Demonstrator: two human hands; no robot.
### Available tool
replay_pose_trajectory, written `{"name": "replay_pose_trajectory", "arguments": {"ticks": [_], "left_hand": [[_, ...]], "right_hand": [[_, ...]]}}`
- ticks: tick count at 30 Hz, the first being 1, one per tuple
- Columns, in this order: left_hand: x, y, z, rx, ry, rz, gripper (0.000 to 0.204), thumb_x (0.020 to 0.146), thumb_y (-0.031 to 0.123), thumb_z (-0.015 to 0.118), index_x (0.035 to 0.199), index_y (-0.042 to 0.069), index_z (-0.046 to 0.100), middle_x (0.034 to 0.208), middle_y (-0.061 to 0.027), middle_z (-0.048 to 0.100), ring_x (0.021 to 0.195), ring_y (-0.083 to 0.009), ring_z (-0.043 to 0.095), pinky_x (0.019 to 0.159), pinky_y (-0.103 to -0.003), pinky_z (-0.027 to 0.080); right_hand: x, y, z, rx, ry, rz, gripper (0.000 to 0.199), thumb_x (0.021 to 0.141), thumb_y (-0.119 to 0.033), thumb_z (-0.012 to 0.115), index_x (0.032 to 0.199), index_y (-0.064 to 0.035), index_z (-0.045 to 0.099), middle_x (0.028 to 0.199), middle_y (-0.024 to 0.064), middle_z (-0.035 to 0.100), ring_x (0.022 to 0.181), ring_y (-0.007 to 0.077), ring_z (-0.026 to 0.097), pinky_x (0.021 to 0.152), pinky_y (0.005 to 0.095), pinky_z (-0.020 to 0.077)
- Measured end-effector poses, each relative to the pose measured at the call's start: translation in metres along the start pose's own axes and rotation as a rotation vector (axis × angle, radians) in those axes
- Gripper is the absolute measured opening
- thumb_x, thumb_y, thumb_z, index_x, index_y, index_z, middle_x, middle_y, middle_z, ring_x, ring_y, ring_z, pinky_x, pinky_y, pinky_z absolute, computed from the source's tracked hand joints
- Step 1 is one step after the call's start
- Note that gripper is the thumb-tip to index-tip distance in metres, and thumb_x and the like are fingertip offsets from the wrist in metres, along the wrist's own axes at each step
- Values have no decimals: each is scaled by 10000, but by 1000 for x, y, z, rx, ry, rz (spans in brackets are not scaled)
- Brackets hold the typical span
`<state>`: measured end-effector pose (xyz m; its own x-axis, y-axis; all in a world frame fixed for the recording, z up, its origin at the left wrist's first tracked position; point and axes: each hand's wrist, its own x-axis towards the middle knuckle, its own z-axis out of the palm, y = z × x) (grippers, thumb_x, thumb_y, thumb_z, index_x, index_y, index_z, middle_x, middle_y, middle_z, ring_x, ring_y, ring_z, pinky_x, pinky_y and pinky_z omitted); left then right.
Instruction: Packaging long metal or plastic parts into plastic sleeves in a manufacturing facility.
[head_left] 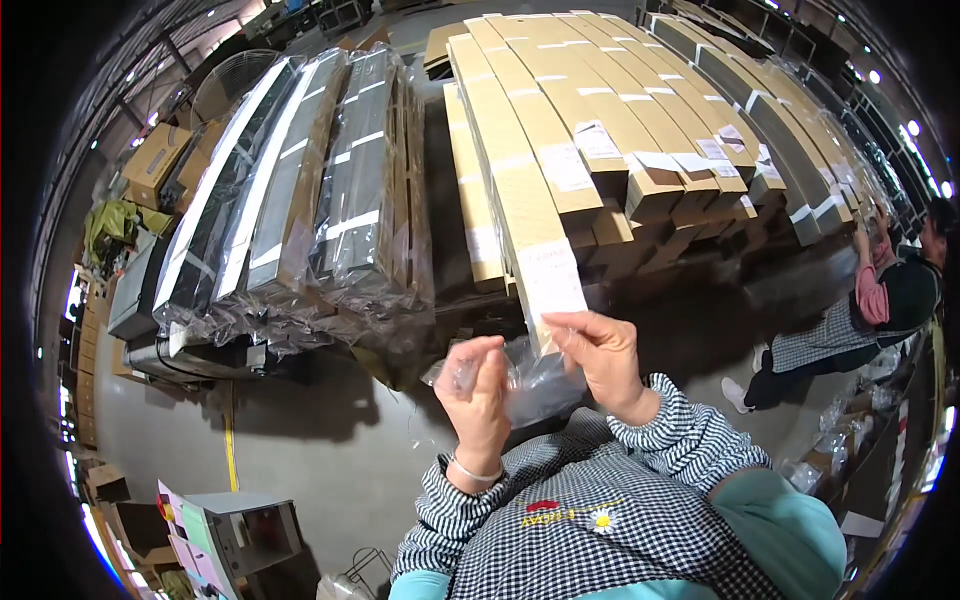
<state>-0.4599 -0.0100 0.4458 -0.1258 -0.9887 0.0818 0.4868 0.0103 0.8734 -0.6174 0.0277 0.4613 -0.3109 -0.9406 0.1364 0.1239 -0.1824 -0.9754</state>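
Clear plastic film [545, 392] is hanging between the hands, by the near end of a long cardboard box [518, 205] bearing a white label [553, 280]. The left hand [475, 395] is curling around some film; the right hand [605, 360] is pinching near the label's lower edge, its catch unclear. Beyond, more cardboard boxes [620, 90] are lying stacked; leftward, plastic-wrapped packages [350, 170] are resting.
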Motion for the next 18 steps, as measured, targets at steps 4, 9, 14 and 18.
{"name": "replay_pose_trajectory", "arguments": {"ticks": [4,9,14,18], "left_hand": [[-18,-18,-6,-5,-123,-181,240,1032,209,579,875,27,592,672,21,553,512,-36,457,485,-185,356],[-36,-50,-8,-79,-291,-222,324,1041,290,558,819,54,541,860,-25,604,728,-67,510,629,-216,404],[-39,-51,-19,-245,-355,-384,432,1006,425,584,1014,-4,632,1031,-56,622,839,-75,585,721,-231,485],[-41,-45,0,-356,-317,-418,429,1023,427,544,1025,3,616,1089,-97,624,922,-142,636,792,-288,538]], "right_hand": [[-14,17,-20,188,-96,-43,127,954,-91,670,864,-1,681,832,-6,645,758,56,572,691,214,474],[-30,23,-29,754,-405,178,224,981,-194,641,813,-58,579,906,45,618,833,135,598,782,278,493],[-41,13,-42,487,-292,253,295,1017,-293,588,827,-74,536,849,53,623,842,196,605,854,336,487],[-42,9,-48,771,-418,322,328,980,-351,639,792,-113,510,703,23,576,812,189,580,803,328,474]]}}
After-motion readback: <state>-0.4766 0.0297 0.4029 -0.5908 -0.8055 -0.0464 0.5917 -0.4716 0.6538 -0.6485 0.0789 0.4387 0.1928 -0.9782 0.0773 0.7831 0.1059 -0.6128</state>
